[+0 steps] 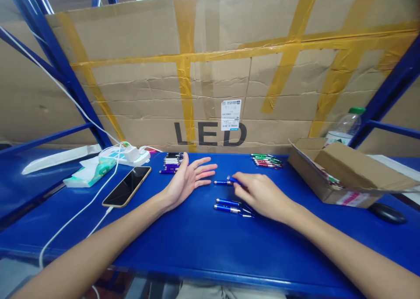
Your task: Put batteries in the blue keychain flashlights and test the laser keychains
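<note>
My right hand [259, 191] pinches a blue pen-like stick [233, 180] with a silvery end, just above the blue shelf top. Beside its fingertips lies another blue stick [222, 183]. Two more blue metal sticks [226, 208] with thin cords lie closer to me. My left hand [190, 176] is held open, palm turned up and fingers spread, with nothing in it. Partly hidden behind that hand is a group of purple, white and black sticks [169, 170]. Green and red sticks [265, 161] lie in a row at the back right.
An open cardboard box [308, 176] stands on the right, with a black mouse [387, 213] and a plastic bottle [348, 124] near it. Left are a phone [127, 187] on a white cable, a tissue pack [90, 172] and a power strip [139, 159]. A large cardboard sheet [141, 97] forms the back.
</note>
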`<state>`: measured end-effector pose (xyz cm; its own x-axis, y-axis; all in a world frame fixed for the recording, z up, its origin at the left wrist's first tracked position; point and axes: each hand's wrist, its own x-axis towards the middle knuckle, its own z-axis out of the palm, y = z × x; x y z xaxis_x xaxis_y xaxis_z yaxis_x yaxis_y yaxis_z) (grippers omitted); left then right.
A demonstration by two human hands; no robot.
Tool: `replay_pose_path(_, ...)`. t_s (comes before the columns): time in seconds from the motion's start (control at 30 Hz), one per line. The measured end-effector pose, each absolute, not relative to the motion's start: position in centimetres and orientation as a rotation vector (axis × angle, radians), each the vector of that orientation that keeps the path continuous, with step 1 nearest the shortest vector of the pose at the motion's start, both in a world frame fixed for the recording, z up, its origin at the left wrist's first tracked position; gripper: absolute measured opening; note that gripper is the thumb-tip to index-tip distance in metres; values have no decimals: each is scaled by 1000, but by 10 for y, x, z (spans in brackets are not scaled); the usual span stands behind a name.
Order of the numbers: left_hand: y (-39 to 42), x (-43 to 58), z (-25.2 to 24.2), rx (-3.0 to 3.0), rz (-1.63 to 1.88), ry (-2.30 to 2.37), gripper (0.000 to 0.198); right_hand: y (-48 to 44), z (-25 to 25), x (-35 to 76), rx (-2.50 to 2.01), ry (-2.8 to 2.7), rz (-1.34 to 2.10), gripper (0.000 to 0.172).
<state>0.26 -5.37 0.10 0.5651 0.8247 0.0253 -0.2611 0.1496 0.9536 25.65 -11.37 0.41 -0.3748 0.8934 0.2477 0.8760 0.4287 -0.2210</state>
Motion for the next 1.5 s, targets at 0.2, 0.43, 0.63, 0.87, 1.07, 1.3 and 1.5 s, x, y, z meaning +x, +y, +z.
replay_pose_path(0.2, -54, 3, 2, 1165, 859, 600, 89, -124, 2, 241, -1278, -2509, 161, 22)
replay_pose_path(0.43, -53, 2, 1, 1178, 845, 584, 88, -106, 3, 263, -1680, -2321, 24, 22)
replay_pose_path(0.63, -52, 3, 0, 1170, 859, 592, 87, -125, 4, 243, -1204, -2564, 239, 22)
replay_pose_path(0.87, -52, 2, 0, 1175, 851, 582, 87, -105, 3, 267, -1543, -2488, 61, 21)
replay_pose_path(1.07, -51, 1, -1, 1188, 852, 576, 88, -108, 0, 263, -1287, -2597, 81, 22)
replay_pose_path(1.3, -50, 1, -2, 1190, 851, 579, 87, -105, -9, 267, -1217, -2647, 67, 30)
replay_pose_path(1.5, -52, 1, 1, 1188, 854, 589, 89, -104, -7, 269, -1140, -2583, 256, 20)
